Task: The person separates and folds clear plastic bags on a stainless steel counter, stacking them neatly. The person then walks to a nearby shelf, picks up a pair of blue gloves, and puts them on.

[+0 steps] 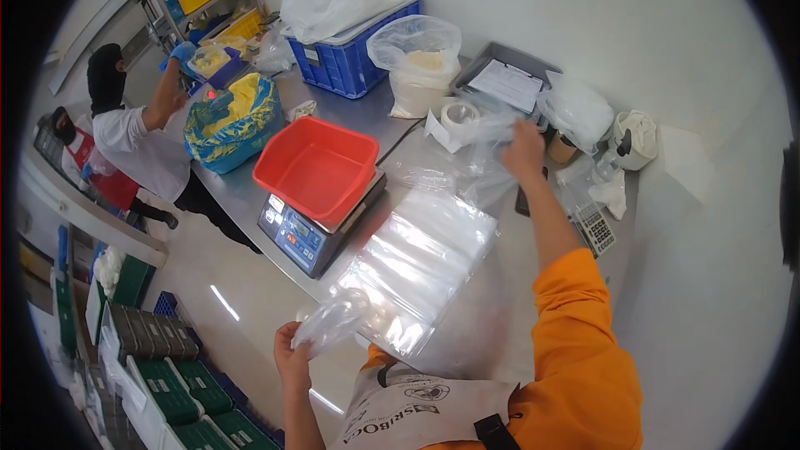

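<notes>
In my left hand (292,350), off the table's front edge, is a crumpled clear plastic bag (334,324) pinched between the fingers. My right hand (525,149) reaches to the far right of the table and grips loose clear plastic (490,131), its fingertips partly hidden. Just left of that plastic lies a roll of tape (459,114). Between my hands a stack of flat clear plastic bags (425,250) lies on the steel table (481,306). A red plastic basin (315,165) sits on a digital scale (300,237) to the left of the stack.
An open bag of pale powder (419,84) and a blue crate (350,59) stand at the back. A blue bag of yellow stuff (234,125) is beyond the basin. On the right are a calculator (594,228) and a grey tray (500,78). Two people work at left.
</notes>
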Tool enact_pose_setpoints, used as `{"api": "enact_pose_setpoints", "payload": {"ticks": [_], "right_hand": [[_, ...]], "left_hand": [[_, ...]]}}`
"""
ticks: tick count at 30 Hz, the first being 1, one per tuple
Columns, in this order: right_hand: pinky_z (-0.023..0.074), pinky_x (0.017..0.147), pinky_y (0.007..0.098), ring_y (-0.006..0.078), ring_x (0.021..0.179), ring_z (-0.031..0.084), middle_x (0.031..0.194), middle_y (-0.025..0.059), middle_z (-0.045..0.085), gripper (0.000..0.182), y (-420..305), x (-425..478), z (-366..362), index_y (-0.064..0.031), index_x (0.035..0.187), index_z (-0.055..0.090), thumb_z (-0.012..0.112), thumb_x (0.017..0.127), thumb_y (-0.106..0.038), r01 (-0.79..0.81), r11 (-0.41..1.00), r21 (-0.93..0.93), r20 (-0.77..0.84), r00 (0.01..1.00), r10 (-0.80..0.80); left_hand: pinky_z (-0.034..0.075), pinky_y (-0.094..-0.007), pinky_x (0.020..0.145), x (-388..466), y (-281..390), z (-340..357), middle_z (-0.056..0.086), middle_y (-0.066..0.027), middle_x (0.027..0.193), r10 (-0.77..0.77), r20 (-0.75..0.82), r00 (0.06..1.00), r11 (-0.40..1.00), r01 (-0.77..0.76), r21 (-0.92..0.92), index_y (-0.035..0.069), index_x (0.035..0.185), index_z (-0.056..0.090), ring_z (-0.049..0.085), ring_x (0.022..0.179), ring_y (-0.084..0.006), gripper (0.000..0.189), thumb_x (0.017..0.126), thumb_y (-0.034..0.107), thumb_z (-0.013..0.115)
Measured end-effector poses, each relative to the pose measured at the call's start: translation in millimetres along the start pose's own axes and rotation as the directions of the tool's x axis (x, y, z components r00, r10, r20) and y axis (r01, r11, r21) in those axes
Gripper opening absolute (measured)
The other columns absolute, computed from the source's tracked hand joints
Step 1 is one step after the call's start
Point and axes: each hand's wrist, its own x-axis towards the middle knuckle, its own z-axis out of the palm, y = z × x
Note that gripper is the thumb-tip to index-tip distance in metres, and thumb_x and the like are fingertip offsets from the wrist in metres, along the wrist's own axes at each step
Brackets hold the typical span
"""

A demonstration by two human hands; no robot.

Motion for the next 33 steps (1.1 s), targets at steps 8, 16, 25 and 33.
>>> {"api": "enact_pose_setpoints", "payload": {"ticks": [8, 16, 25, 33], "right_hand": [[0.0418, 0.098, 0.0447, 0.0344, 0.118, 0.050, 0.123, 0.0156, 0.057, 0.044, -48.2, -2.3, -68.6, -0.0019, 0.116, 0.061, 0.063, 0.073, -0.009, 0.163, 0.947, 0.275, -0.349, 0.935, -0.059], [0.0360, 0.107, 0.0471, 0.0374, 0.129, 0.042, 0.135, 0.0217, 0.049, 0.049, -117.9, -98.1, -35.6, -0.0101, 0.118, 0.063, 0.078, 0.074, -0.025, 0.080, 0.843, 0.531, 0.003, 0.995, -0.097], [0.0498, 0.072, 0.0433, 0.0329, 0.082, 0.063, 0.088, 0.0092, 0.064, 0.010, -179.2, -231.0, -81.4, -0.0101, 0.086, 0.063, 0.063, 0.078, -0.016, -0.107, 0.824, 0.556, 0.488, 0.844, -0.221], [0.0494, 0.074, 0.0461, 0.0343, 0.090, 0.063, 0.093, 0.0123, 0.064, 0.012, -181.5, -232.0, -138.9, -0.0078, 0.089, 0.059, 0.063, 0.078, -0.011, -0.077, 0.760, 0.645, 0.443, 0.848, -0.290]], "left_hand": [[0.054, -0.0296, 0.076, 4.9, 36.1, 28.6, 0.056, -0.0118, 0.122, -0.081, 0.147, 0.986, 0.988, 0.099, -0.119, 0.007, 0.122, 0.046, 0.058, 0.105, -0.0192, 0.049, 0.076, -0.007, 0.056], [0.052, -0.0273, 0.068, 4.0, 41.6, 53.0, 0.060, -0.0104, 0.119, 0.220, 0.184, 0.958, 0.929, -0.263, 0.259, 0.005, 0.114, 0.049, 0.061, 0.101, -0.0166, 0.047, 0.071, -0.007, 0.062], [0.044, -0.0184, 0.048, -50.1, 76.8, 94.8, 0.057, -0.0164, 0.130, 0.298, 0.455, 0.839, 0.913, -0.390, 0.121, 0.003, 0.105, 0.051, 0.060, 0.063, -0.0080, 0.031, 0.077, -0.011, 0.054], [0.055, -0.0392, 0.078, -19.0, 65.9, 75.8, 0.043, -0.0223, 0.146, 0.313, 0.589, 0.745, 0.387, -0.667, 0.637, 0.006, 0.109, 0.068, 0.066, 0.101, -0.0365, 0.037, 0.072, 0.002, 0.069]]}}
